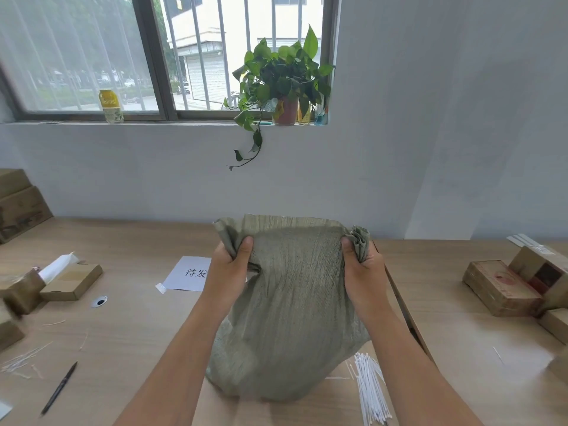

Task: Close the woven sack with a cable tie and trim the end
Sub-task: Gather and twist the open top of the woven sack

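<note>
A grey-green woven sack (289, 305) stands upright on the wooden table in front of me, its mouth stretched wide at the top. My left hand (229, 272) grips the left corner of the mouth. My right hand (364, 272) grips the right corner, where the fabric is bunched into folds. A bundle of white cable ties (368, 388) lies on the table just right of the sack's base. No cutting tool shows.
A printed sheet of paper (187, 273) lies behind my left hand. Cardboard boxes (72, 281) sit at the left, with more boxes (504, 287) at the right. A black pen (60, 388) and scattered white offcuts (21, 361) lie at the near left. Behind the table stands a wall.
</note>
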